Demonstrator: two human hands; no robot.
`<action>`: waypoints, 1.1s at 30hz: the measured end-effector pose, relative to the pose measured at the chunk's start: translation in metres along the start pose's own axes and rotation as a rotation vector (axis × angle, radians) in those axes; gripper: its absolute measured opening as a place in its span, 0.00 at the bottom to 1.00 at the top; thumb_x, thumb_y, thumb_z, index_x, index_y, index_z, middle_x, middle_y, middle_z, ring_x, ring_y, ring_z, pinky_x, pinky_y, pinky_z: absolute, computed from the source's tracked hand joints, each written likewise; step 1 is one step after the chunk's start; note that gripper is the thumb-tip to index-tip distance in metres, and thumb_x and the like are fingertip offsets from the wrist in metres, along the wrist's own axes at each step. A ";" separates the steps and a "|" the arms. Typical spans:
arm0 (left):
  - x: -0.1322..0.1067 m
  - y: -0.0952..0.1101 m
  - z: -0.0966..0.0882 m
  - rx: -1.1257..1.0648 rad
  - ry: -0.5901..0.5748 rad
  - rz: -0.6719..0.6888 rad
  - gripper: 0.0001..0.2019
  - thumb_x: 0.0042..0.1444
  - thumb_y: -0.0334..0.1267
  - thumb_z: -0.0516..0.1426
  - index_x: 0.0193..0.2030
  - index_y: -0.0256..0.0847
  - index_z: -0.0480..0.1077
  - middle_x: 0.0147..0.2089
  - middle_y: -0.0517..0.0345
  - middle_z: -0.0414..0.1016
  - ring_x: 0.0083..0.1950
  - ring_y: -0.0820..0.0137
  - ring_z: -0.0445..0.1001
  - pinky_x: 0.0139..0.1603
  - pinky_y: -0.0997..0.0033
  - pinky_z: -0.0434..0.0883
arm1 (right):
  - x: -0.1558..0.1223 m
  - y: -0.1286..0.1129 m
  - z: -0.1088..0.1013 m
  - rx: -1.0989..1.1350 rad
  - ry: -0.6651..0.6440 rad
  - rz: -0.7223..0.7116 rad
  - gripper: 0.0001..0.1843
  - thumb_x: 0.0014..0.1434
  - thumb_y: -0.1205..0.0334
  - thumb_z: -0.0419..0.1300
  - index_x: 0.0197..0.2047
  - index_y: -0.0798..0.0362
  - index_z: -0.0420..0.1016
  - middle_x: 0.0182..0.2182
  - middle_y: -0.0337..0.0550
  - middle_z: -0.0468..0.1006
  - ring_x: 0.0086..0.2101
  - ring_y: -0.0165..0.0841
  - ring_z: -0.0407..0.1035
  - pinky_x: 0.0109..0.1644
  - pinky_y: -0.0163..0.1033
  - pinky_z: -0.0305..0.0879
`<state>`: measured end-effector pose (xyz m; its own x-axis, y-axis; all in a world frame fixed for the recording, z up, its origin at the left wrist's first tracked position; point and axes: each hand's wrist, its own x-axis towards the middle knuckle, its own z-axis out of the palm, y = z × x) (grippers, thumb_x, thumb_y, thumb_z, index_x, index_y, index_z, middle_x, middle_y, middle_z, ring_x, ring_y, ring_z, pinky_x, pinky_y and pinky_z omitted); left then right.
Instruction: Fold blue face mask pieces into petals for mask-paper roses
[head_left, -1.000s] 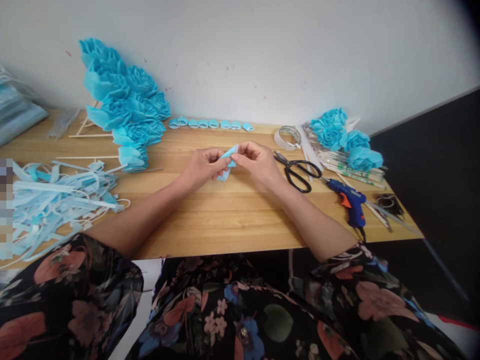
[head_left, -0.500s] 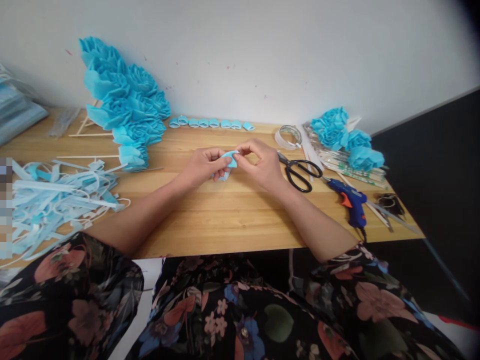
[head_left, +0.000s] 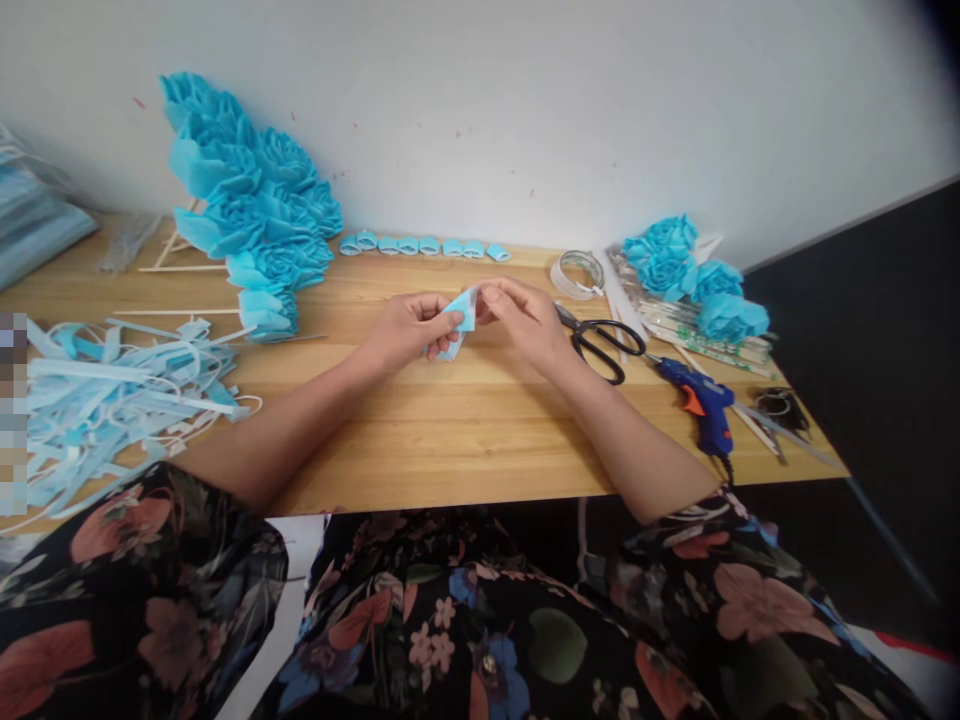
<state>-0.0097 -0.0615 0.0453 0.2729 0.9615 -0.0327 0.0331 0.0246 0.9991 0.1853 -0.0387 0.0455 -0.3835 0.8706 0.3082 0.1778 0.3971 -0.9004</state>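
A small folded piece of light-blue non-woven fabric (head_left: 463, 312) is in front of me, over the middle of the table. My left hand (head_left: 414, 330) pinches it between thumb and fingers, and a paler flap hangs below the thumb. At the piece's upper right edge, the bent fingertips of my right hand (head_left: 521, 318) come together, thumb near forefinger. The fingers partly hide that edge. Black-handled scissors (head_left: 611, 338) lie just right of my right hand.
Blue fabric flowers (head_left: 255, 190) are piled at the back left, others (head_left: 664, 255) at the right. Small blue rolls (head_left: 407, 246) line the wall. Cut strips (head_left: 127, 400) heap at the left. Tape (head_left: 576, 273) and a blue glue gun (head_left: 701, 400) lie right.
The piece's upper part, curled over before, now stands up as a pointed, flatter flap. My right thumb has lifted from its front and moved slightly up and right.
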 end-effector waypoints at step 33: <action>0.004 -0.005 0.000 0.025 0.128 0.050 0.10 0.59 0.35 0.62 0.28 0.37 0.70 0.23 0.62 0.75 0.20 0.81 0.67 0.23 0.81 0.66 | 0.001 0.002 0.009 0.010 -0.001 0.104 0.12 0.55 0.52 0.66 0.36 0.51 0.74 0.31 0.39 0.79 0.33 0.32 0.71 0.39 0.39 0.68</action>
<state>-0.0089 -0.0577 0.0403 0.1496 0.9885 0.0224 0.0465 -0.0297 0.9985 0.1771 -0.0396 0.0413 -0.3642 0.9067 0.2129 0.2077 0.3019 -0.9304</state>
